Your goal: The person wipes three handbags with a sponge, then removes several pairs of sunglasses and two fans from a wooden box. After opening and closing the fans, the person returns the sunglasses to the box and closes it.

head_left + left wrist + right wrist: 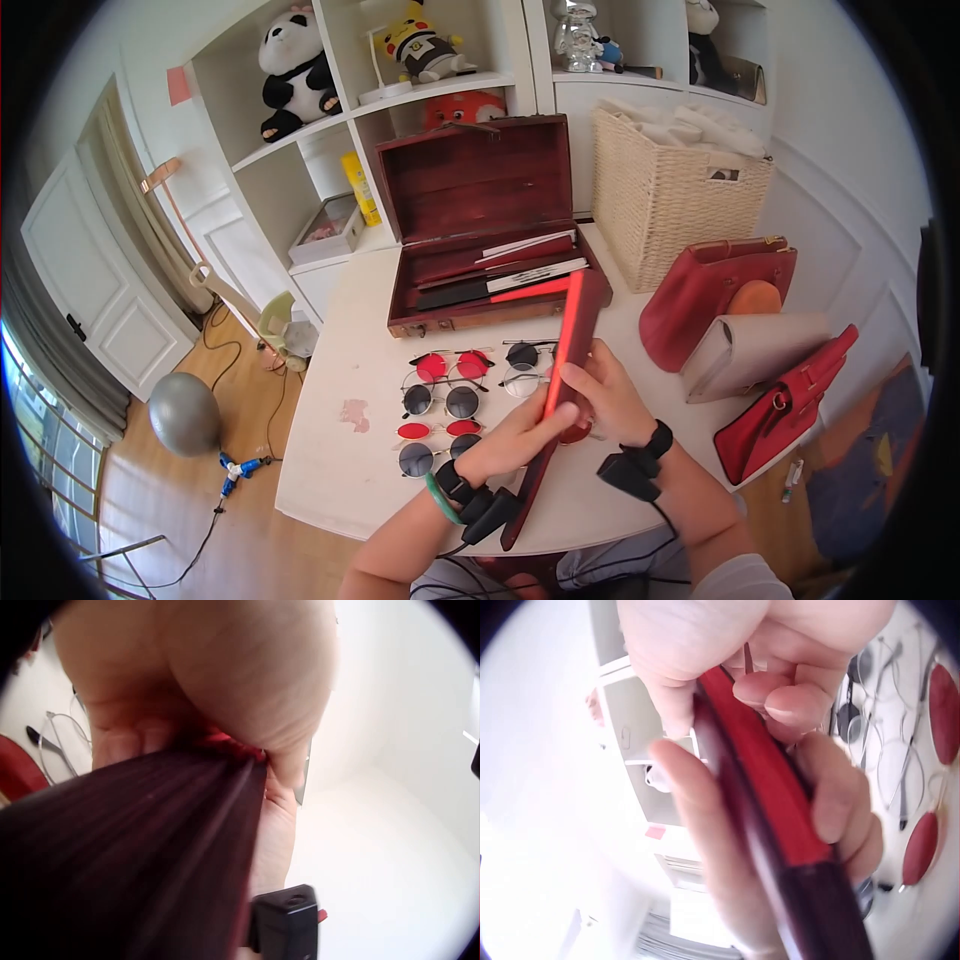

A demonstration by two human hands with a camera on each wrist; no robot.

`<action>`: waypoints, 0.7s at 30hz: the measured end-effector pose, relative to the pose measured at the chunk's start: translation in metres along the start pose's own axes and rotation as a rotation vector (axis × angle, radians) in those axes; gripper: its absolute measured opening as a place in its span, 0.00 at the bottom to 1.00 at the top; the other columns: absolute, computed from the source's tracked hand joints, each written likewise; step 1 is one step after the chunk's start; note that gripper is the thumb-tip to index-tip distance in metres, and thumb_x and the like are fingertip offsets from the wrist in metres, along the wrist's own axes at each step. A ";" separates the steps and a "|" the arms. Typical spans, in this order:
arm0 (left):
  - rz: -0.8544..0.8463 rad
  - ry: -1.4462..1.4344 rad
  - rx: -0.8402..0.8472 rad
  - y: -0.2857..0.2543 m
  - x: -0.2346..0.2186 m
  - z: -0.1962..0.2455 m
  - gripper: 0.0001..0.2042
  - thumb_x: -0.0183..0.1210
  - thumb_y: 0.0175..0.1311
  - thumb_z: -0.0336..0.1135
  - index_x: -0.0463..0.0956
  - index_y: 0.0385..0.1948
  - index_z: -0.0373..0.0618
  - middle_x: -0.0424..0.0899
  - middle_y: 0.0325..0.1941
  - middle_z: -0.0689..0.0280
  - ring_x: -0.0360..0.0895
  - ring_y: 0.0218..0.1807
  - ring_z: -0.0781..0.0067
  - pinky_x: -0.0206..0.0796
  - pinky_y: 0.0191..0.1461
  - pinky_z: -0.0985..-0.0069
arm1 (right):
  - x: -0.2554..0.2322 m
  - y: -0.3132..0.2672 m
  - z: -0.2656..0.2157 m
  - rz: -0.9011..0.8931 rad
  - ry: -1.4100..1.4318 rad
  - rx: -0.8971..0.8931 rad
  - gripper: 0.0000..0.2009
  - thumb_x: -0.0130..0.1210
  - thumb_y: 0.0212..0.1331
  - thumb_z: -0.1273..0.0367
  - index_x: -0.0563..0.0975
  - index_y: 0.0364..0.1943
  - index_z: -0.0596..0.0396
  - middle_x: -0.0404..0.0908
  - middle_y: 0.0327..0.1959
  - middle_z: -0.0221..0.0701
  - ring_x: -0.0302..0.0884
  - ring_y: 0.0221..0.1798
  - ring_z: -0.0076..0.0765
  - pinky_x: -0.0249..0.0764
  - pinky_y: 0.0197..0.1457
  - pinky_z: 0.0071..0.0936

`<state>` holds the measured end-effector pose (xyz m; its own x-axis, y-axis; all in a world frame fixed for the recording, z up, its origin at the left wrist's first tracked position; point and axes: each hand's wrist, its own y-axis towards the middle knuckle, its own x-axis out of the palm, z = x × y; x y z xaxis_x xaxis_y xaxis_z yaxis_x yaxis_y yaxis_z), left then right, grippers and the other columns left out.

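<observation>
Both hands on it here: the left hand (513, 441) wraps the long dark-red folded fan (577, 325), thumb along one side, fingers curled round the other, and the right hand (617, 396) pinches it just beside. The fan runs aslant through the grip, one end up toward the case, the other down by the person's lap. Left of the grip, sunglasses (462, 402) in rows on the white table (340, 350), red lenses among dark. Beyond the hands, the red-brown case (470, 185) with its lid up, more folded fans (540, 273) inside. Right of the grip, three handbags (675, 315) in line, a woven basket (640, 205) behind them.
</observation>
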<state>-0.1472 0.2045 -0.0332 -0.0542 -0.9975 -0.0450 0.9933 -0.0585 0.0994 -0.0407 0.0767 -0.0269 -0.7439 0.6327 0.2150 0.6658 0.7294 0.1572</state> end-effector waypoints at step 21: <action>0.750 0.657 -0.165 -0.074 -0.138 0.054 0.14 0.55 0.65 0.42 0.68 0.36 0.39 0.68 0.22 0.72 0.65 0.24 0.85 0.60 0.27 0.82 | -0.034 0.009 -0.011 0.065 0.346 -0.079 0.27 0.49 0.65 0.63 0.55 0.64 0.58 0.72 0.44 0.38 0.67 0.26 0.19 0.71 0.32 0.24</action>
<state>-0.2186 0.3448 0.0191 0.6071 -0.5528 -0.5708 0.7526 0.6305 0.1898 -0.0088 0.0594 -0.0215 -0.6453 0.5416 0.5388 0.7235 0.6597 0.2034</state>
